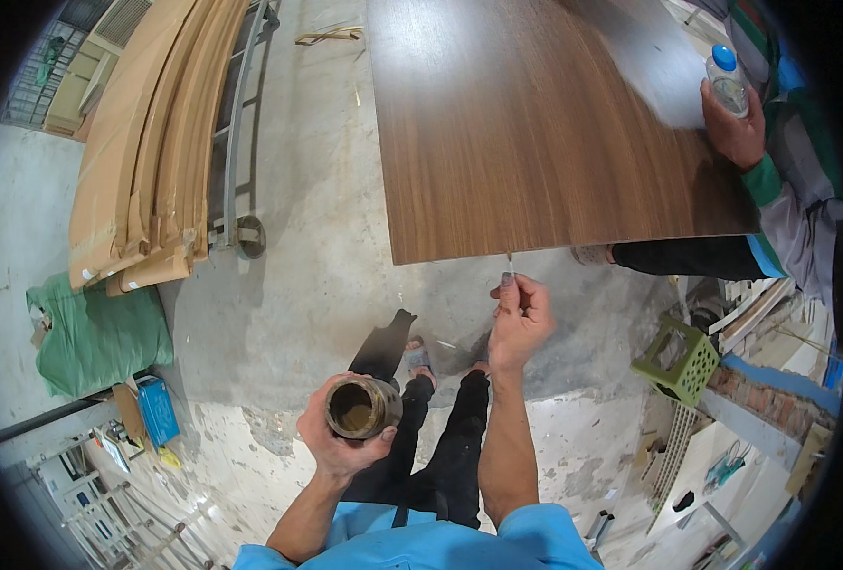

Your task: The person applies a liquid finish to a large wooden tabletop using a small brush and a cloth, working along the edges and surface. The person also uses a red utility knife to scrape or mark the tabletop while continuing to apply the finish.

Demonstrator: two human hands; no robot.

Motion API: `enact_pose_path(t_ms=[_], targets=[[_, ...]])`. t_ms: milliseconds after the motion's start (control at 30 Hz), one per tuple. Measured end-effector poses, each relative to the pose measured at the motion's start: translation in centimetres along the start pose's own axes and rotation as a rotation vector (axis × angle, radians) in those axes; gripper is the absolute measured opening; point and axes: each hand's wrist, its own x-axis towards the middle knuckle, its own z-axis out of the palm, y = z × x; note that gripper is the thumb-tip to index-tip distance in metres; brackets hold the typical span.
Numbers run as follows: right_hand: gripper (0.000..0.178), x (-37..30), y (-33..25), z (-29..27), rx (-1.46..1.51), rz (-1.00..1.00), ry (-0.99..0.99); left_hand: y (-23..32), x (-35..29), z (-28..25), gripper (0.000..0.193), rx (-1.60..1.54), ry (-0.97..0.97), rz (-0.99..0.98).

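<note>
My left hand [324, 439] is wrapped round an open-topped jar [390, 407] with brown liquid inside, in front of my body. My right hand [524, 328] pinches a small thin brush [510, 263], fingers closed on it. The brush's brown tip is at the near edge of a large brown wood-grain panel [526, 142]; whether it touches the edge is too fine to make out. That panel lies flat ahead of me, its near edge just beyond my right fingers.
At the right, another person's hand [737, 135] holds a clear bottle [727, 90] with a blue cap beside the panel. Cardboard-wrapped boards [146, 142] lean on a wheeled metal rack [236, 123] at the left. A green sack [98, 332] and a green crate [680, 361] stand on the floor.
</note>
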Motion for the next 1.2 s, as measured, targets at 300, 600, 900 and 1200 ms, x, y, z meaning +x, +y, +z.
enact_pose_path(t_ms=[300,600,900,1200], targets=[[0.007,-2.5,-0.3,2.6,-0.040,-0.159,-0.342,-0.6,0.1,-0.1,0.074,-0.038,-0.002,-0.013],[0.008,-3.7,-0.2,4.4,-0.003,-0.189,-0.357,-0.7,0.8,0.1,0.076,0.059,-0.001,0.037],[0.013,-0.6,-0.3,1.0,0.021,0.021,0.015,-2.0,0.8,0.7,0.077,0.000,-0.027,0.016],[0.008,-4.1,-0.9,5.2,-0.061,-0.288,-0.379,-2.5,1.3,1.0,0.080,0.075,0.005,-0.039]])
